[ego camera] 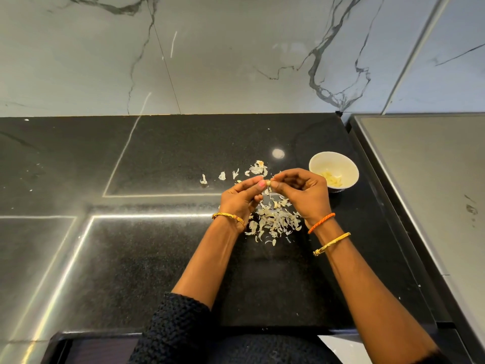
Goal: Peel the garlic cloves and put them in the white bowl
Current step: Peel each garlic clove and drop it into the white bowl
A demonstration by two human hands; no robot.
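Note:
A small garlic clove [268, 183] is held above the black counter between both hands. My left hand [241, 198] pinches it from the left with thumb and fingertips. My right hand [304, 191] pinches its right end, fingers curled. The white bowl [319, 160] stands just right of my right hand, with several peeled cloves [332, 179] inside. Papery garlic skins [275, 222] lie heaped on the counter under and between my wrists, and a few more skins [258, 168] lie scattered beyond my fingers.
The black stone counter [157, 158] runs left and toward the marble wall [210, 53]. A raised grey surface [430, 179] borders the counter close to the bowl on the right. The counter's front edge [183, 331] is near my body.

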